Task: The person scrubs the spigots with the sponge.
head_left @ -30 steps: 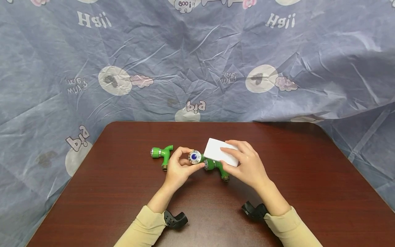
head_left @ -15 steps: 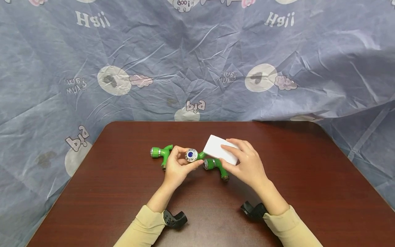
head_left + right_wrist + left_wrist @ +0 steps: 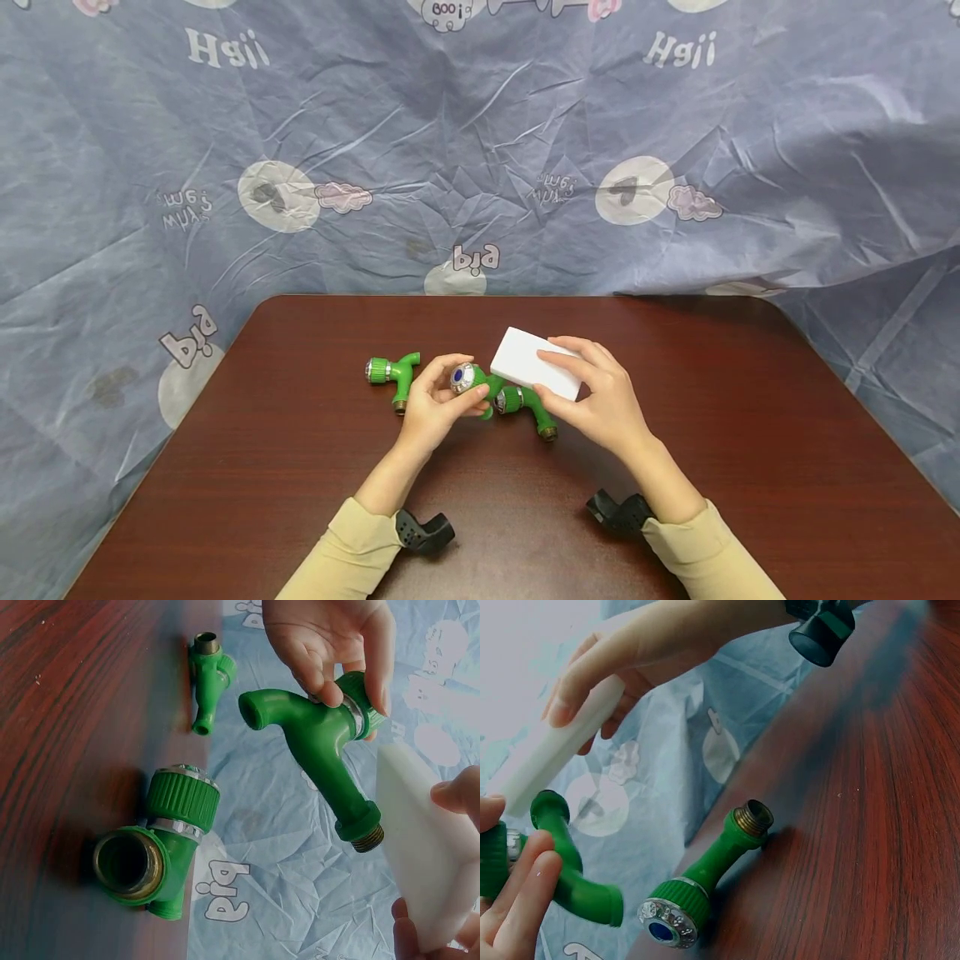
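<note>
My left hand (image 3: 435, 408) pinches a green faucet (image 3: 319, 742) by its ribbed knob, holding it above the table. The knob's silver cap with a blue centre faces up and left in the head view. My right hand (image 3: 603, 400) grips a white sponge block (image 3: 528, 360) between thumb and fingers. The sponge is close to the held faucet's body; whether they touch, I cannot tell. Below the hands, a second green faucet (image 3: 534, 406) lies on the table, its brass threaded end towards me. A third green faucet (image 3: 402, 379) lies to the left of my left hand.
The dark red-brown wooden table (image 3: 262, 467) runs under both hands. A wrinkled blue-grey printed cloth (image 3: 480, 167) hangs behind its far edge. Black wrist mounts (image 3: 425, 533) sit at both wrists, by the cream sleeves.
The held faucet has turned in my left hand, so its knob cap tilts left and more green body shows. The sponge has shifted slightly up and left. Both table faucets stay put.
</note>
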Tool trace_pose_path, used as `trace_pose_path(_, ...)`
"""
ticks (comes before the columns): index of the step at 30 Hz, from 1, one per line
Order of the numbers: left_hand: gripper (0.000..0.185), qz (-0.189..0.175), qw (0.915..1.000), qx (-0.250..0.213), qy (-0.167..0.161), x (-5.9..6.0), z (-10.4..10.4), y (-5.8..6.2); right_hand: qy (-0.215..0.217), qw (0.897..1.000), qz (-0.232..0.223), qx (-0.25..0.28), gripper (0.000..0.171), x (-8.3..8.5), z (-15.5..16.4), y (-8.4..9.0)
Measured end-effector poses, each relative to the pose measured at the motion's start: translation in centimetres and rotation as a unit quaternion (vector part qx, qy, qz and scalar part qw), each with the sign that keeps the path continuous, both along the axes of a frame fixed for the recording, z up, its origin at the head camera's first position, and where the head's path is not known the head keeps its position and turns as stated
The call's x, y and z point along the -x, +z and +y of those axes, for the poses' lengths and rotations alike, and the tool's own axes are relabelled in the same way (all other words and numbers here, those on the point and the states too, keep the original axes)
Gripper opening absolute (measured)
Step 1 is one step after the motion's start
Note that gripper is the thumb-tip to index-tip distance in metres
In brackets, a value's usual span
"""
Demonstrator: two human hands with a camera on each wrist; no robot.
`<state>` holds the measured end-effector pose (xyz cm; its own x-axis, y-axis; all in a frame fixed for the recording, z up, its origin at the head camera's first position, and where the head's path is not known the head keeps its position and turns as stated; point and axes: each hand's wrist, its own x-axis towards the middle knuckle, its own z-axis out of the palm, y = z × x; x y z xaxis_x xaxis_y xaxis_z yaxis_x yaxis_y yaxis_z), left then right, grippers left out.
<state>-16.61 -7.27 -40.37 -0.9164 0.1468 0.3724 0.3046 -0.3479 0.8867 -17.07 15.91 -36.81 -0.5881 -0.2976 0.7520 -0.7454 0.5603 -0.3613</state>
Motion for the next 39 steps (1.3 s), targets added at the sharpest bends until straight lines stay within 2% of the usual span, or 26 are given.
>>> trace_pose_path(3,0.044,-0.012,0.9996,0.012,-0.022,-0.1,-0.1,0.1,-0.005,1.0,0.0,-0.003,0.037,0.0,0.0,0.0)
trace_pose_path(5,0.043,-0.015,0.999,0.035,-0.023,-0.1,-0.1,0.1,-0.006,1.0,0.0,-0.007,0.037,0.0,0.0,0.0)
trace_pose_path(11,0.042,-0.025,0.9939,0.104,0.027,-0.2,0.1,0.0,-0.004,1.0,0.008,-0.001,0.036,0.0,0.1,0.1)
trace_pose_path(15,0.044,-0.029,0.995,0.09,0.032,-0.2,0.0,0.0,0.031,0.999,0.014,0.013,0.035,-0.1,-0.2,0.1)
trace_pose_path(18,0.046,-0.035,0.9969,0.065,0.029,-0.2,0.0,0.0,0.068,0.998,0.016,0.004,0.035,-0.1,-0.6,-0.1)
trace_pose_path(21,0.046,-0.038,0.9975,0.048,0.034,-0.2,-0.1,0.2,0.082,0.996,0.023,-0.013,0.035,-0.1,-0.8,-0.4)
trace_pose_path(25,0.044,-0.042,0.9977,0.034,0.04,-0.2,-0.2,0.4,0.051,0.998,0.033,-0.021,0.034,0.2,-0.5,-0.7)
trace_pose_path(30,0.039,-0.065,0.9963,0.023,0.051,0.1,-0.6,0.6,-0.031,0.999,0.038,-0.011,0.037,0.8,0.4,-0.9)
trace_pose_path(35,0.034,-0.054,0.9933,0.021,0.1,0.7,-1.8,0.7,-0.083,0.995,0.035,0.039,0.037,1.1,1.2,-0.5)
trace_pose_path(36,0.034,-0.04,0.9935,0.006,0.106,1.5,-2.2,-0.3,-0.086,0.995,0.034,0.047,0.037,1.1,1.3,-0.4)
trace_pose_path(37,0.033,-0.029,0.9929,-0.004,0.115,2.1,-2.8,-0.9,-0.088,0.994,0.033,0.053,0.036,1.1,1.4,-0.3)
trace_pose_path(39,0.034,-0.019,0.9898,-0.019,0.14,2.5,-3.7,-0.9,-0.089,0.994,0.029,0.055,0.036,1.0,1.4,-0.1)
